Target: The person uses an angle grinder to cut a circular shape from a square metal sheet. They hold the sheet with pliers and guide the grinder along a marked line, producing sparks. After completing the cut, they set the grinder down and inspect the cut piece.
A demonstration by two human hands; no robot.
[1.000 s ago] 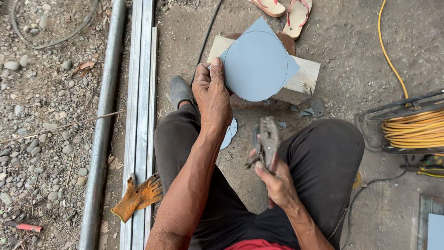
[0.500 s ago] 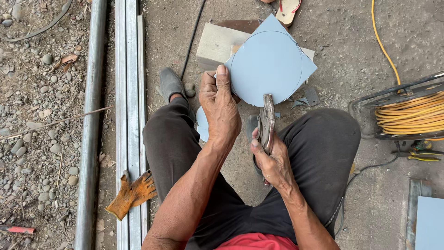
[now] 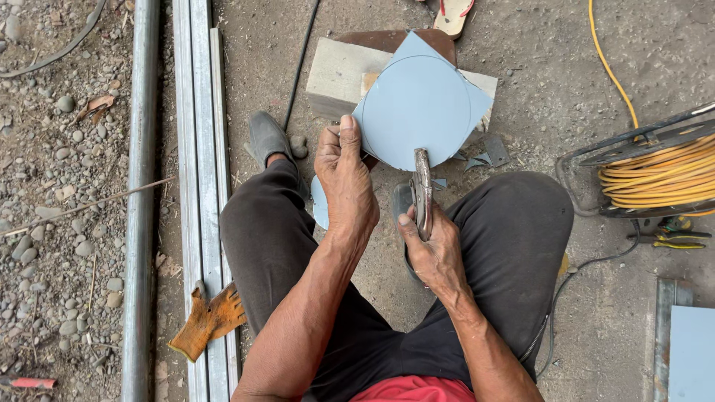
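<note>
Person squats on a concrete floor (image 3: 596,82); gravel strip (image 3: 52,186) at left beyond a steel pipe (image 3: 140,186) and a stack of metal rails (image 3: 195,149) running lengthwise.

Left hand (image 3: 346,182): grip pinched on the left edge of a grey-blue sheet-metal piece (image 3: 421,108), thumb on top. The sheet is held just above a pale block (image 3: 335,71), in front of the knees. It carries a scribed circle; uncut corners jut at top and right, the lower edge already rounded.

Right hand (image 3: 432,249): grip wrapped round the handles of tin snips (image 3: 422,190). Their long axis runs away from the body, tip at the sheet's lower edge. Whether the blades are parted cannot be told.

Room: bare floor to the right of the sheet, up to a cable reel (image 3: 655,171) of yellow cord; small offcuts (image 3: 488,155) lie just beside the sheet's right edge. An orange work glove (image 3: 208,320) rests on the rails by the left thigh. A sandal (image 3: 453,15) lies at the top edge.
</note>
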